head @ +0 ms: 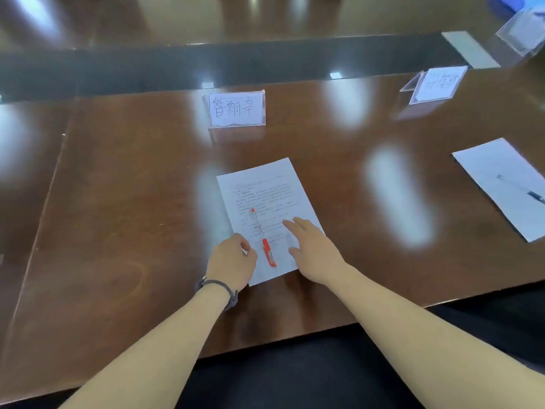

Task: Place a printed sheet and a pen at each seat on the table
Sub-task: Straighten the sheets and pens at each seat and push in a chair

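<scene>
A printed sheet (265,196) lies on the brown table (118,202) in front of a name card (236,109). A red pen (263,239) rests on the sheet's lower half, its cap end toward me. My left hand (231,261) sits at the sheet's lower left corner with its fingers curled, touching the paper edge. My right hand (312,249) lies flat on the sheet's lower right part, fingers spread. At the right, a second sheet (501,178) carries a dark pen (525,191).
A second name card (436,84) stands at the back right, behind the other sheet. A clear stand (522,33) and a white strip (469,48) lie further back right. A dark channel (177,72) runs across the table's middle. The near table edge is just below my wrists.
</scene>
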